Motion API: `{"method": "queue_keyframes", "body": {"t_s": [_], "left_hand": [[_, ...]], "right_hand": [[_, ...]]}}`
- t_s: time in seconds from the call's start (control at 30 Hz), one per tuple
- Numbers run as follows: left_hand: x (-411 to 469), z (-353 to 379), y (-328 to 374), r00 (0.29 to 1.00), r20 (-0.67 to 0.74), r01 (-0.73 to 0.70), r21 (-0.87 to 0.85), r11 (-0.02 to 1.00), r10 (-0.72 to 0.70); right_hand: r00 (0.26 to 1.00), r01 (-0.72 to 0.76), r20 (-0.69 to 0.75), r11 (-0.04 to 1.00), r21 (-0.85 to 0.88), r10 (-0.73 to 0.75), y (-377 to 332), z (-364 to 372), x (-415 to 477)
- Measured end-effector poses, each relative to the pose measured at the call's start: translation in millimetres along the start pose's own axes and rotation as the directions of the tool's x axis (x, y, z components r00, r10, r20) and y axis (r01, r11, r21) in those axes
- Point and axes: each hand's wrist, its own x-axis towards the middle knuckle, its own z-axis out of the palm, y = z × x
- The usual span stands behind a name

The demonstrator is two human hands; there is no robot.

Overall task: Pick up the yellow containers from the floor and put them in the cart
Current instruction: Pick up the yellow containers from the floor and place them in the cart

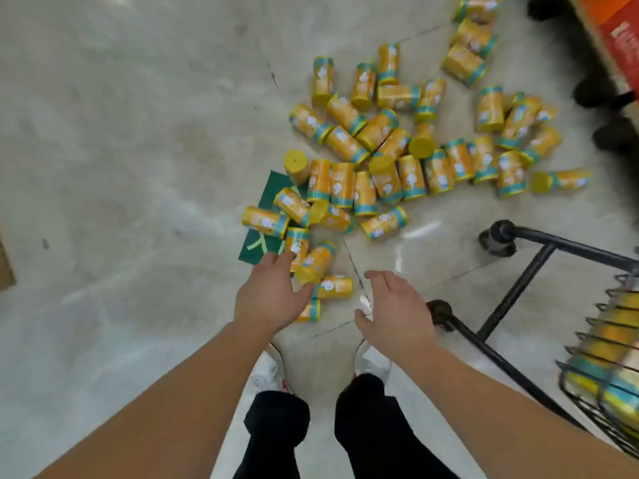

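Several yellow containers (316, 262) just at the left fingers (284, 261); right fingers (380, 276) apart.

Cart (601, 357) blurred, cut off right

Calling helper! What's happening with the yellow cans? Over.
Left hand open at nearest yellow container; right hand open, empty. Rest scattered on floor. Green card under some.

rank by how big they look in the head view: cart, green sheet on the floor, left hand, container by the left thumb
1. cart, largest, though cut off at the edge
2. left hand and green sheet: alike; the hand is nearer and the sheet partly covered, so unranked
3. container, smallest
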Motion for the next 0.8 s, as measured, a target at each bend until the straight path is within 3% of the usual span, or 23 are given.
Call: {"method": "queue_keyframes", "body": {"t_s": [0.2, 0.4, 0.53, 0.63, 0.8], "left_hand": [[118, 136, -57, 0.998, -0.006, 0.055, 0.070, 0.996, -0.055], [195, 232, -62, 1.000, -0.018, 0.021, 0.174, 0.985, -0.018], [209, 248, -53, 0.994, -0.103, 0.075, 0.287, 0.955, -0.047], [211, 239, -53, 0.999, -0.035, 0.046, 0.259, 0.965, -0.038], [182, 186, -53, 0.995, -0.059, 0.085, 0.138, 0.987, -0.078]], "right_hand": [[0.992, 0.014, 0.125, 0.986, -0.164, 0.007, 39, 179, 97], [0.998, 0.060, -0.014, 0.951, -0.305, -0.068, 62, 290, 163], [0.990, 0.073, -0.087, 0.937, -0.342, -0.109, 69, 314, 180], [0.981, 0.119, -0.106, 0.941, -0.316, -0.160, 73, 309, 182], [0.999, 0.004, -0.031, 0.959, -0.282, -0.014, 62, 256, 158]]}}
